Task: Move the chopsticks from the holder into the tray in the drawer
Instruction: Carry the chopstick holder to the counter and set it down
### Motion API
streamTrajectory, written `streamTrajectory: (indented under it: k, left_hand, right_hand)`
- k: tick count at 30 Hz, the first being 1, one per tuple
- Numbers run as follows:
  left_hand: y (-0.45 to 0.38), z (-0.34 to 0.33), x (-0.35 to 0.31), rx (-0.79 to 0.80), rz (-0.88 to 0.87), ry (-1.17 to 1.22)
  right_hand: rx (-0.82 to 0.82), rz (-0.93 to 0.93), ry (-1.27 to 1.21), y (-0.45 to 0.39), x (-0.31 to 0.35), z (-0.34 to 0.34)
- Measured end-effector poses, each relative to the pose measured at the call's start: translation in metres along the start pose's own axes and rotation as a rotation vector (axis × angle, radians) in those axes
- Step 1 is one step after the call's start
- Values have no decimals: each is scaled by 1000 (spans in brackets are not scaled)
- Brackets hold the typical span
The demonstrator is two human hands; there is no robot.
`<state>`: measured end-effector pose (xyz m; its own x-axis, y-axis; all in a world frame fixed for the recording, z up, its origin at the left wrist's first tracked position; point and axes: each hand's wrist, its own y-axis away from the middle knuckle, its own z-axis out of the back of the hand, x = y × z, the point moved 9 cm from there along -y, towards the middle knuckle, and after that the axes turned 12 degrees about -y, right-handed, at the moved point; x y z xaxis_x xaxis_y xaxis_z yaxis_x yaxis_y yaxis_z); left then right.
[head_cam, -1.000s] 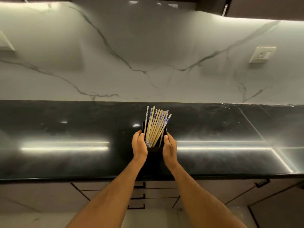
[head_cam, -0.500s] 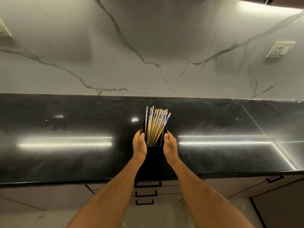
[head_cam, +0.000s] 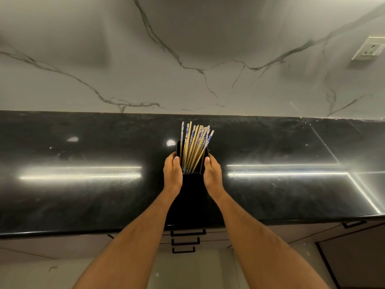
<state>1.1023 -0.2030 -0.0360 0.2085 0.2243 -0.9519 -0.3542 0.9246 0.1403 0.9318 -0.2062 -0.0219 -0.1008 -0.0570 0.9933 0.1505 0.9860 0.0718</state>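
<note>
Ok so both hands are on the holder (head_cam: 192, 185), one on each side. It's a tall black box standing on the black counter (head_cam: 83, 195), pretty much dead centre of the view. The left hand (head_cam: 172, 174) is pressed flat against its left wall and the right hand (head_cam: 212, 175) against its right wall, thumbs up near the rim. The fingers of both wrap round the far sides, so I can't see most of them, but they're clearly closed on the box.

The chopsticks (head_cam: 194, 146) are all in the holder, a bundle fanning out the top and leaning toward 1 o'clock. Some are plain bamboo, some have blue and white patterned ends. None of them are touched by either hand.

Behind the counter at 12 o'clock is a white marble wall (head_cam: 187, 49) with grey veins, and there's a wall socket (head_cam: 368, 50) up at about 2 o'clock. Light strips reflect off the counter at 9 and 3 o'clock.

Down at 6 o'clock, under the counter edge between the forearms, are three drawers (head_cam: 185, 240) with black handles, all closed. Can't see a tray from here.
</note>
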Motion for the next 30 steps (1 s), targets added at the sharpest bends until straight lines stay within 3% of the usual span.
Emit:
streamTrajectory:
  k: [4, 8, 15, 19, 24, 27, 30]
  left_hand:
    - [3, 7, -1, -40, -33, -51]
    - [25, 17, -2, -94, -121, -219]
    - [104, 33, 6, -202, -412, -594]
    - [154, 37, 29, -236, -521, -764]
    - [202, 19, 75, -53, -643, -957]
    - [209, 0, 120, 140, -576, -1163]
    - [196, -14, 155, 263, -459, -1301]
  right_hand:
    - [37, -11, 34, -3, -1, 6]
    - [-7, -7, 231, 6, -7, 31]
    - [49, 488, 736, 86, 5, 62]
    - [206, 622, 851, 137, -12, 65]
    - [513, 681, 970, 192, -60, 56]
    - [655, 527, 1109, 200, -107, 50]
    - [669, 336, 1198, 188, -146, 45]
